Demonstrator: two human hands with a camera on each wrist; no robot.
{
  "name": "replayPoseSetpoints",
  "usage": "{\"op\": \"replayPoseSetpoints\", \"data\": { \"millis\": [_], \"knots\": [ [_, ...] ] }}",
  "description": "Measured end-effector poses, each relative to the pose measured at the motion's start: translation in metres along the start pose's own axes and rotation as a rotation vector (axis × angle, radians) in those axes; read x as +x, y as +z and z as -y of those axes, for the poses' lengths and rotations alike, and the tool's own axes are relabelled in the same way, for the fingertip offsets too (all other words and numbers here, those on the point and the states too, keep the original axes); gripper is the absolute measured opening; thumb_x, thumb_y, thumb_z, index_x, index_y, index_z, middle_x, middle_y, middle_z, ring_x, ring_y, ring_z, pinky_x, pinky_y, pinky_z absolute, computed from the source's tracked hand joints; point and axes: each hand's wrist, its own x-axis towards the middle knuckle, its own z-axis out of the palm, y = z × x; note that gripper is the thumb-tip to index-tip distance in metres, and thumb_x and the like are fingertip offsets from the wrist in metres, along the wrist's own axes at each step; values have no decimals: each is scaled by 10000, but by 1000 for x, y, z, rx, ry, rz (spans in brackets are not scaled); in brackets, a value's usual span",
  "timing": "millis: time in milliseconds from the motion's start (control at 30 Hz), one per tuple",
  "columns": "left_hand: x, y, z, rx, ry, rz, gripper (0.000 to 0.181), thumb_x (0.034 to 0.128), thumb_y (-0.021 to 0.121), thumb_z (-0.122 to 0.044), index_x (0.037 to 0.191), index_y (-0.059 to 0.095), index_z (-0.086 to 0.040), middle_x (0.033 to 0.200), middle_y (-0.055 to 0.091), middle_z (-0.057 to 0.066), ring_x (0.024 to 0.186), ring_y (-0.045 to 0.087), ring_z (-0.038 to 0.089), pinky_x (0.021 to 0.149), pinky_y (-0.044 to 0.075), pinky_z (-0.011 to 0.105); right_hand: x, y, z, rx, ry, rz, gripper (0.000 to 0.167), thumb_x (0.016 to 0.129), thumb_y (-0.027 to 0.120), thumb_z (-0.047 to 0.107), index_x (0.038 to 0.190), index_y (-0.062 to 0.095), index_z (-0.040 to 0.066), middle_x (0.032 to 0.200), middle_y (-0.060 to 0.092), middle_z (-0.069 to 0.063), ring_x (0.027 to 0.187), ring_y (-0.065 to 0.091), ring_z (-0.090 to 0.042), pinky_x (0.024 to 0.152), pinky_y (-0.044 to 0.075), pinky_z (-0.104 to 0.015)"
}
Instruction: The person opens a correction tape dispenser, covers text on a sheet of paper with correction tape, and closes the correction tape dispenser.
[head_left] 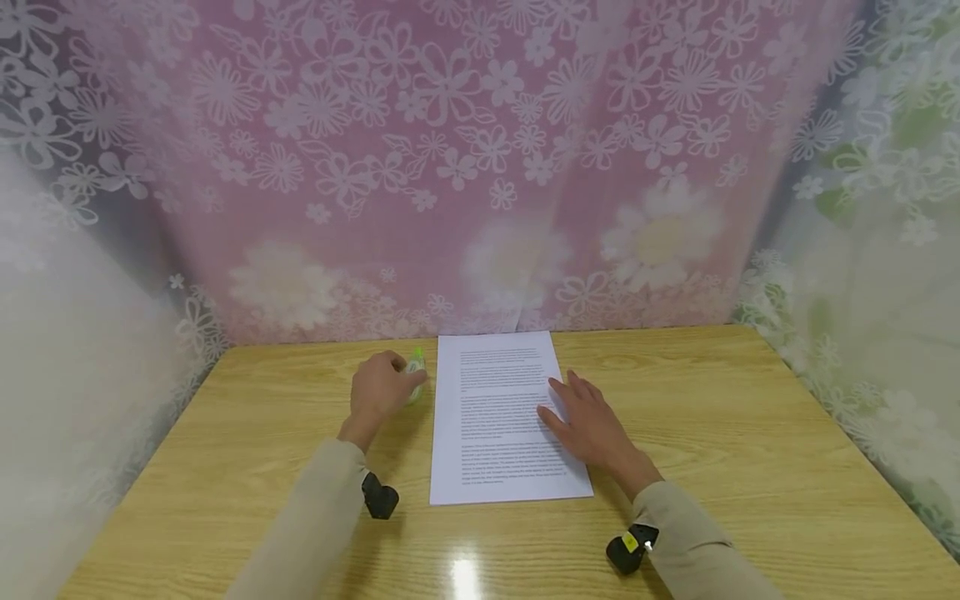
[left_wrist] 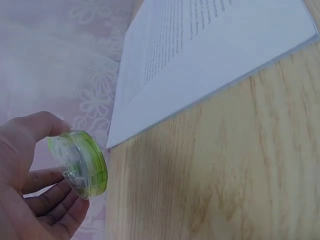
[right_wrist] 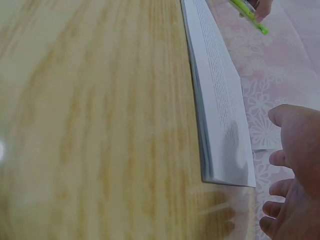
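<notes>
Gripping a small tape dispenser (left_wrist: 82, 162), the left hand (head_left: 381, 385) had its fingers curled about the casing. The dispenser was flat-sided and rounded, with a clear shell, a bright green rim and pale parts showing through the side; at its far end sat a vivid green tip. The paper (head_left: 510, 417) was white, thick at the edge like a stack, and its top sheet carried several blocks of small dark print, too fine to read.

There was one dispenser and one stack, though the number of sheets could not be told. Two hands came in from two beige sleeves (head_left: 307, 525), with two black devices (head_left: 380, 497), one at each cuff. One wood-grained table (head_left: 262, 467) lay beneath, and a pink flowered cloth (head_left: 420, 167) hung behind it.

The dispenser was within the left hand's grasp, just beside the left edge of the paper. The right hand (head_left: 588, 421) was empty, its fingers spread and loosely bent, held over the right side of the stack and apart from it.
</notes>
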Motion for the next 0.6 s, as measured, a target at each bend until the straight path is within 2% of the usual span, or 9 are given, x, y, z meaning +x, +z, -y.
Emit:
{"op": "replayPoseSetpoints", "data": {
  "millis": [200,367,600],
  "knots": [
    [-3,2,-4,-135,-27,-2,457,852,697,-388,1108,644,-13,1052,658,128,912,623,289,753,510,433,-1,0,0,5,2,-11,627,979,497,403,1449,378,5,1507,240,-273,1363,226,-447,1073,216,-566],
    [-5,6,-7,-319,-78,10,447,839,717,-393,1083,639,-27,1057,642,124,957,598,278,782,497,408,-1,0,1,48,22,-32,615,990,469,413,1443,386,5,1500,260,-269,1357,240,-446,1066,228,-571],
    [-7,9,-12,-605,-165,88,429,836,736,-328,1118,624,-25,1054,617,136,968,603,291,853,495,430,-1,0,4,104,42,-67,605,997,442,442,1428,412,18,1499,288,-238,1359,261,-418,1064,243,-561]
  ]
}}
